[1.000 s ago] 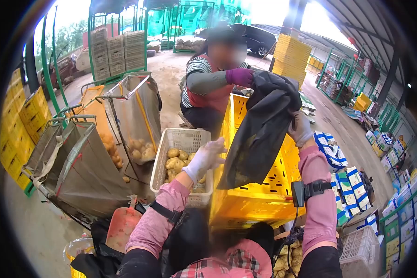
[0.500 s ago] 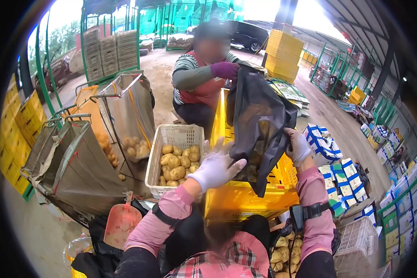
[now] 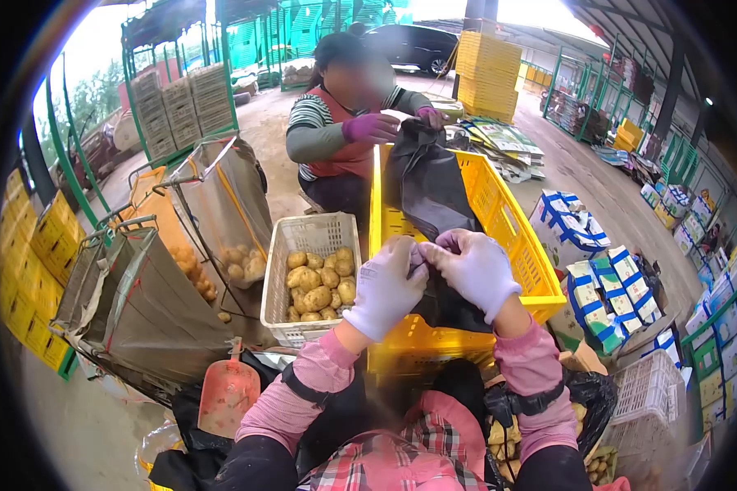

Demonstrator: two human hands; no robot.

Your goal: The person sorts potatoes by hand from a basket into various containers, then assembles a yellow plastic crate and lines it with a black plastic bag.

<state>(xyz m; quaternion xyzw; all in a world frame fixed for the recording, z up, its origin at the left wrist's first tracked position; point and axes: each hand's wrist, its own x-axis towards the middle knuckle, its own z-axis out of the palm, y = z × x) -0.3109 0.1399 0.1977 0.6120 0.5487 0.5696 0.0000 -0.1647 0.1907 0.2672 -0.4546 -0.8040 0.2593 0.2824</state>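
Observation:
Both my hands wear white gloves and meet over the near part of a yellow crate (image 3: 508, 196). My left hand (image 3: 387, 286) pinches the edge of a black plastic bag (image 3: 430, 184), and my right hand (image 3: 475, 274) pinches it right beside. The bag stretches across the crate to a co-worker (image 3: 344, 139) opposite, whose purple-gloved hands are at its far end. Left of the yellow crate stands a white basket (image 3: 274, 262) holding several potatoes (image 3: 315, 282).
Mesh sacks on frames (image 3: 151, 303) stand at the left, with a red scoop (image 3: 228, 397) below them. Tied cartons (image 3: 614, 299) and a white crate (image 3: 647, 389) are at the right. Stacked yellow crates (image 3: 487, 74) rise behind the co-worker.
My hands have come together at the bag's near edge. The bag, earlier held up and spread wide, is now lower and narrower over the crate. The co-worker's second hand now shows at it.

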